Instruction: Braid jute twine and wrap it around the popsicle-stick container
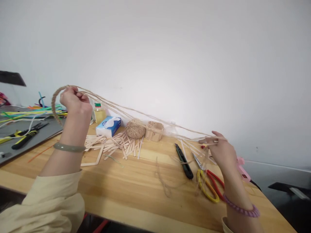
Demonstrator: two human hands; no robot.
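Observation:
My left hand [75,98], raised at the left, is closed round a braided cord [53,103] of brown twine, whose plaited part curves down behind the wrist. From that hand several loose strands of twine [136,110] stretch across to my right hand [222,147], lower at the right. The right fingers pinch the strands, and their loose ends dangle below over the table. Beneath the right hand lie scissors [206,191] with one yellow and one red handle. A dark utility knife [184,161] rests to their left with its tip pointing away.
On the wooden table [136,197] are scattered craft sticks [123,144], a ball of twine [135,129], a small stick-sided container [154,131], a tissue box [108,126] and a bottle [99,113]. Pliers [28,136] and coloured pipe cleaners [31,113] lie on a grey surface at left. A pink tool [243,170] stands right.

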